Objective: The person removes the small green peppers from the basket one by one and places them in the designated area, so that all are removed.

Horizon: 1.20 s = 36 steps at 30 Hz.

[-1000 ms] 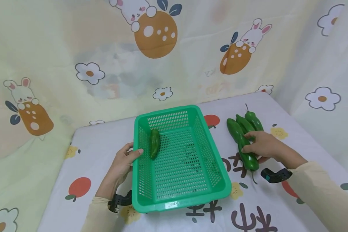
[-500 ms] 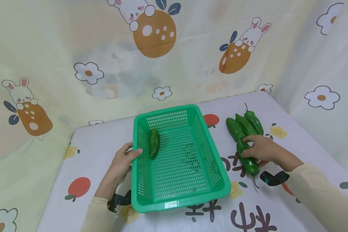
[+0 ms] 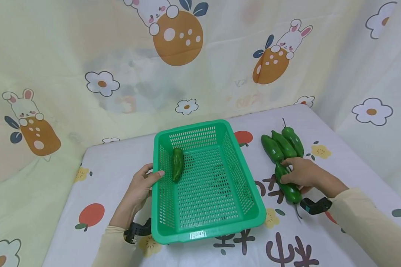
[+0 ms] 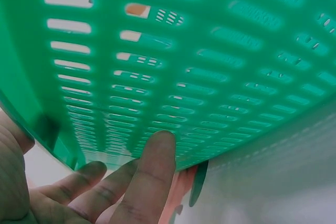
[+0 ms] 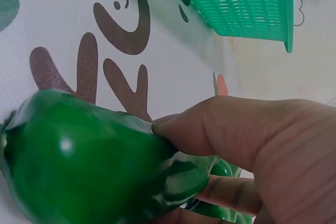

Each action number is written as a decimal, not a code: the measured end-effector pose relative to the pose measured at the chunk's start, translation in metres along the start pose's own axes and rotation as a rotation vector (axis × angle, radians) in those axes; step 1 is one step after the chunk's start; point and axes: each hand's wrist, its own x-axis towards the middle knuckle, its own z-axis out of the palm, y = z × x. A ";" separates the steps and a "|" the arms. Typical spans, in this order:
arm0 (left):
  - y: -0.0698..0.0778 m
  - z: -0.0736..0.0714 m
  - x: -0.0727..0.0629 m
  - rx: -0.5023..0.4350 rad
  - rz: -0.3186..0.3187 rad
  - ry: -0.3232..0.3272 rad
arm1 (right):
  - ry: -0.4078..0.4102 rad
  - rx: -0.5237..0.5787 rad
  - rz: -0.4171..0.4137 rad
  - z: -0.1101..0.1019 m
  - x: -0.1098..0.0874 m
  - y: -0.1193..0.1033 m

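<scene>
My left hand (image 3: 139,188) grips the left side of a green plastic basket (image 3: 207,196), thumb over the rim. In the left wrist view its fingers (image 4: 149,182) lie against the slotted outer wall. One green chili pepper (image 3: 177,165) lies inside along the basket's left wall. On the right, my right hand (image 3: 304,172) holds another green chili pepper (image 3: 290,192) between thumb and fingers, its stem pointing toward me. In the right wrist view the thumb (image 5: 194,127) presses this pepper's side. Three more green peppers (image 3: 284,144) lie side by side just beyond that hand.
A white tablecloth (image 3: 120,163) with printed fruit, flowers and dark lettering covers the table. Behind it hangs a patterned cloth backdrop (image 3: 137,59) with rabbits and flowers, continuing along both sides. Black bands (image 3: 315,205) sit on both wrists.
My right hand has drawn its pepper slightly toward me and to the right, along the table's surface in view. The left hand and the basket stay nearly where they were.
</scene>
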 end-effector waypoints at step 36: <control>0.000 0.000 0.000 -0.003 -0.001 0.001 | 0.135 -0.101 -0.085 -0.025 -0.012 -0.038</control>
